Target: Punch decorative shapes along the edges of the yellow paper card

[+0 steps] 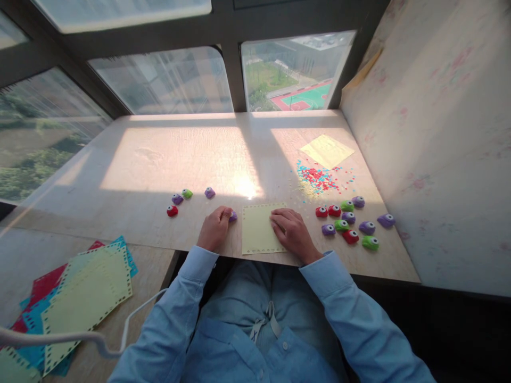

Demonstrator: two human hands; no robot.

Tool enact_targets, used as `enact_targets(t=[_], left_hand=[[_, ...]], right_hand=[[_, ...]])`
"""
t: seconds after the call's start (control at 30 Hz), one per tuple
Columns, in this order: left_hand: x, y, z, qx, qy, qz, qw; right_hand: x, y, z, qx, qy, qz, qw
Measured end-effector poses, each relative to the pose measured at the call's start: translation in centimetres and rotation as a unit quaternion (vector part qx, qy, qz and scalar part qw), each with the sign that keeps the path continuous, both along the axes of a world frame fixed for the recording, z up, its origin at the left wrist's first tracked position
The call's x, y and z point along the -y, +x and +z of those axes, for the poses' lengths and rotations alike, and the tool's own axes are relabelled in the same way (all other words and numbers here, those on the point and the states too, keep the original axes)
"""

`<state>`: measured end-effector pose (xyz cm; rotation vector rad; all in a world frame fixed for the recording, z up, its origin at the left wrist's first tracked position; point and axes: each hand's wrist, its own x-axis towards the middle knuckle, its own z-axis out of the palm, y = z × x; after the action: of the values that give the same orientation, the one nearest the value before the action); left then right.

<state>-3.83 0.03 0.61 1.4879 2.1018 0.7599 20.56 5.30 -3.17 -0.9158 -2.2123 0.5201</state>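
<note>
A pale yellow sheet (pixel 258 229) lies flat near the table's front edge, with small punched holes along its edges. My left hand (pixel 214 229) is closed around a small purple craft punch (pixel 233 216), left of the sheet; the punch is partly hidden by the fingers. My right hand (pixel 293 231) rests on the sheet's right side, fingers lying flat and covering part of that edge. Left of my left hand stand a red punch (pixel 172 211), a green punch (pixel 187 194) and two purple punches, one of them (pixel 209 193) a little apart.
Several red, green and purple punches (pixel 350 236) stand at the right. Behind them lie red and blue paper bits (pixel 319 178) and a yellow sheet (pixel 327 151). Punched coloured sheets (pixel 91 290) and a white cable (pixel 125 332) are at lower left. A wall (pixel 443 159) bounds the right.
</note>
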Motion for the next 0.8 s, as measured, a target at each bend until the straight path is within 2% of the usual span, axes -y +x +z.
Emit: enact_targets(t=[0.23,0.33,0.43,0.53,0.63,0.7,0.8], left_hand=[[1.2,0.2,0.1,-0.024,0.006,0.017,1.0],[1.5,0.4,0.0,-0.028,0.071,0.053,0.996],[2.0,1.4,0.7,-0.015,0.157,0.099,0.982],[2.5,3.7,1.8,0.039,0.203,0.096,0.974],[2.7,6.6,2.4,0.098,0.184,0.049,0.977],[2.6,8.4,2.3,0.089,0.182,0.011,0.979],[2.3,10.3,1.5,0.063,0.207,-0.029,0.976]], right_hand=[[0.0,0.2,0.2,-0.074,0.006,-0.013,0.997],[0.0,0.5,0.5,-0.121,0.01,-0.026,0.992],[0.6,0.5,0.9,-0.175,-0.001,-0.052,0.983],[2.3,0.1,1.6,-0.218,-0.087,-0.081,0.969],[4.7,-0.8,2.6,-0.257,-0.255,-0.049,0.931],[5.9,-1.2,3.2,-0.288,-0.325,-0.03,0.9],[6.6,-1.4,4.0,-0.317,-0.361,-0.053,0.876]])
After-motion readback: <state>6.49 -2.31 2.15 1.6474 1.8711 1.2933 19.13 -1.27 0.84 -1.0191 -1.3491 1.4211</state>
